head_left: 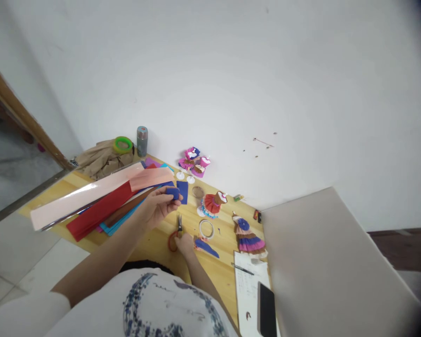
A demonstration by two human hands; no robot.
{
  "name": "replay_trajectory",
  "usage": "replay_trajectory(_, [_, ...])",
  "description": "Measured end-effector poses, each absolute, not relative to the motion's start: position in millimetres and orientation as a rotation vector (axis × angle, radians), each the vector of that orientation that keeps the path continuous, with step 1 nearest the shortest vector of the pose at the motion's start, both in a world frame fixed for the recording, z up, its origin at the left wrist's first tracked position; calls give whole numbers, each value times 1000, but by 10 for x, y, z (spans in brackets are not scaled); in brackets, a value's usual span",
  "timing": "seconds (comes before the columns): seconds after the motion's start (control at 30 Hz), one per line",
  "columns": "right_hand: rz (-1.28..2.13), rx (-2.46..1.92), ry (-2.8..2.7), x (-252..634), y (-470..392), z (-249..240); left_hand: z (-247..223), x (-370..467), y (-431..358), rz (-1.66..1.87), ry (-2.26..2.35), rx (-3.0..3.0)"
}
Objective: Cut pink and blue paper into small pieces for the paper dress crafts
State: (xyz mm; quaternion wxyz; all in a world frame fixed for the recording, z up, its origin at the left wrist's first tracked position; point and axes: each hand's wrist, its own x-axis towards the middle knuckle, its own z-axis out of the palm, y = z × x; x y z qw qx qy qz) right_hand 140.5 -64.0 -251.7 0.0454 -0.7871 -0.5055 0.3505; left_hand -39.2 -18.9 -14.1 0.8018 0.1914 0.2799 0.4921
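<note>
Pinched in the fingers of my left hand (159,206) is a small folded piece of dark blue crepe paper (173,192). Just behind it on the table lies another dark blue paper piece (183,192). My right hand (185,244) is closed at the red-orange handle of a pair of scissors (179,223), whose blades point away from me. To the right of that hand lies a blue paper strip with a peach end (206,247). A roll of white tape (206,228) is close behind the strip. Part of the scissor handle is hidden by my fingers.
Long crepe paper strips (101,210) cover the table's left side. A small dress form with a red ruffled skirt (214,203) stands behind the tape. At right are a ruffled paper dress (249,236), a notebook (243,290), a pen (243,268) and a phone (266,309), beside a grey panel (312,262).
</note>
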Motion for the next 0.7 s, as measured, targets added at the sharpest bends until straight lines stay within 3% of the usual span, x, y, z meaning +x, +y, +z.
replay_trajectory(0.33, [997,-2139,-1454,1453,-497,-2072,29,-453,-215,1087,612,577])
replay_trajectory(0.47, [877,-1879,-1408,1434,-451,-1366,97,-398,-245,1061,671,659])
replay_trajectory(0.57, [565,-1287,-1474,1439,-491,-640,176,-330,-253,1060,698,766])
replay_trajectory(0.7, [258,-1059,-1798,1436,-512,38,247,-244,-229,987,724,1058])
